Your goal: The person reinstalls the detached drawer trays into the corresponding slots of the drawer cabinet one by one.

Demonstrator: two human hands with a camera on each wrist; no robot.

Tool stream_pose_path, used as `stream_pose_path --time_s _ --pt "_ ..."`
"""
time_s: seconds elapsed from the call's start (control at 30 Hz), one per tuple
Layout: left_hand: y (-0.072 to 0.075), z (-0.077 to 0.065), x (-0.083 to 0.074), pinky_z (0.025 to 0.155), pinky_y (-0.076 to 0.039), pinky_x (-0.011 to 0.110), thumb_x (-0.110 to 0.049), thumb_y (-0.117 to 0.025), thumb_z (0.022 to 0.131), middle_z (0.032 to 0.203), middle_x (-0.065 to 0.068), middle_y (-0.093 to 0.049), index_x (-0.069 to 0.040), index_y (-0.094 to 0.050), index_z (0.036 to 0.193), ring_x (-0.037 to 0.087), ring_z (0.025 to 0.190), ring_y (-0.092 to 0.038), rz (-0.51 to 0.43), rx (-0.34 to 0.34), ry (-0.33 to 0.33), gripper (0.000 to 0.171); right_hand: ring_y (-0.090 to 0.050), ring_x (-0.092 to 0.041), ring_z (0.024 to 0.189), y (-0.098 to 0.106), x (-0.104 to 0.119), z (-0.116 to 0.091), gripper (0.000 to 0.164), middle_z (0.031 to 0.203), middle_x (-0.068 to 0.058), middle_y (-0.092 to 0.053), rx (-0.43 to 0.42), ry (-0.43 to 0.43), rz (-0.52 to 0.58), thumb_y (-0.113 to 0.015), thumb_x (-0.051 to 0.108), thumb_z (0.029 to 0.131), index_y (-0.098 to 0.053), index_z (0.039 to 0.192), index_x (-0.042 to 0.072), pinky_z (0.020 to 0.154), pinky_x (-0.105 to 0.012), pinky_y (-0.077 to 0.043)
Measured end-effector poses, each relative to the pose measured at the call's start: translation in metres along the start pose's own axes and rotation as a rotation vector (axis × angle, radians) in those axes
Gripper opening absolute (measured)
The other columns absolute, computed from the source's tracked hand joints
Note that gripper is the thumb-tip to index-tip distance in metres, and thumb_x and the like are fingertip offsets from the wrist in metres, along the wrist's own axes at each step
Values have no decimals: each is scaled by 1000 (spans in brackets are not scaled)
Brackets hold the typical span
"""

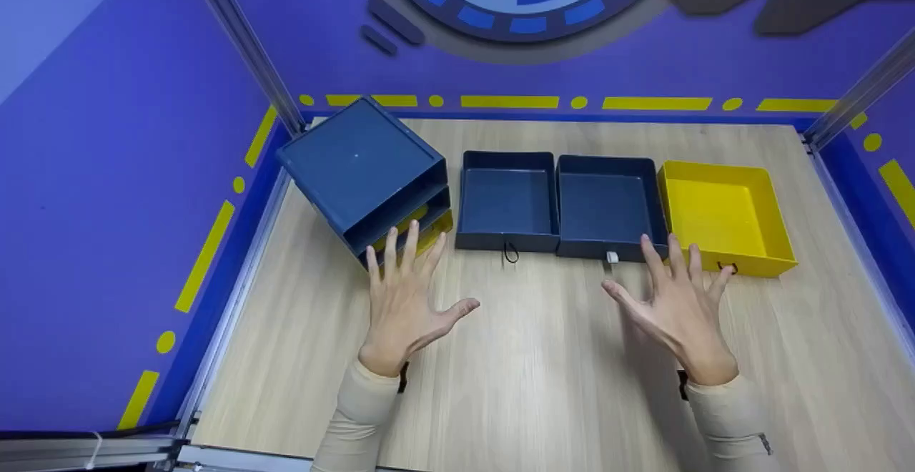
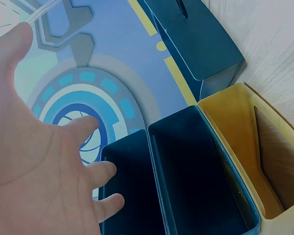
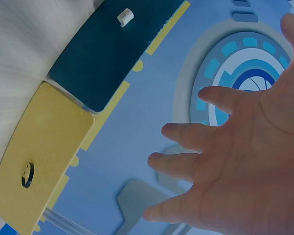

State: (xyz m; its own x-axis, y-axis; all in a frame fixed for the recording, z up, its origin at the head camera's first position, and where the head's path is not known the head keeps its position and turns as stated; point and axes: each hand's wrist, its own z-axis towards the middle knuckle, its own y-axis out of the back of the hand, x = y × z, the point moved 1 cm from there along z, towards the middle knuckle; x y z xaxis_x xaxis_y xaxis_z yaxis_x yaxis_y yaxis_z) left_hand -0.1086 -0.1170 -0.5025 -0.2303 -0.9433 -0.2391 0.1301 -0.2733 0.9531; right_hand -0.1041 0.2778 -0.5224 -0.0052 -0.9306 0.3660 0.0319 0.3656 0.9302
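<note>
Bright light casts soft shadows on the table (image 1: pixel 529 372); wrist views look paler.

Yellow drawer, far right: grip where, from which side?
Probably the right wall of the yellow drawer, pinched at its rim from above and the right by the right hand. The drawer lies open side up, that wall is thin and free on its outer side, whereas the left side sits close beside a dark blue drawer.

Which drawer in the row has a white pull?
The middle drawer, dark blue: its front has the white pull, while the left drawer and yellow drawer have dark loops.
</note>
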Motion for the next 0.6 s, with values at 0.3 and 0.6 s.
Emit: stream_pose_path --time_s 0.3,0.6 --pt "1 -1 2 129 -7 72 -88 -61 81 180 10 -16 -30 -35 168 42 166 -13 -17 -38 -5 108 -17 -61 157 -7 9 14 98 173 -33 -21 16 28 58 -53 74 98 -22 172 17 118 -84 9" --pt "3 -5 6 129 -7 71 -88 -58 85 181 9 -13 -31 -29 170 41 166 -12 -49 -71 -6 106 -16 -49 163 -24 33 37 83 177 -22 -18 55 82 269 -49 60 107 -19 173 20 124 -79 -1"
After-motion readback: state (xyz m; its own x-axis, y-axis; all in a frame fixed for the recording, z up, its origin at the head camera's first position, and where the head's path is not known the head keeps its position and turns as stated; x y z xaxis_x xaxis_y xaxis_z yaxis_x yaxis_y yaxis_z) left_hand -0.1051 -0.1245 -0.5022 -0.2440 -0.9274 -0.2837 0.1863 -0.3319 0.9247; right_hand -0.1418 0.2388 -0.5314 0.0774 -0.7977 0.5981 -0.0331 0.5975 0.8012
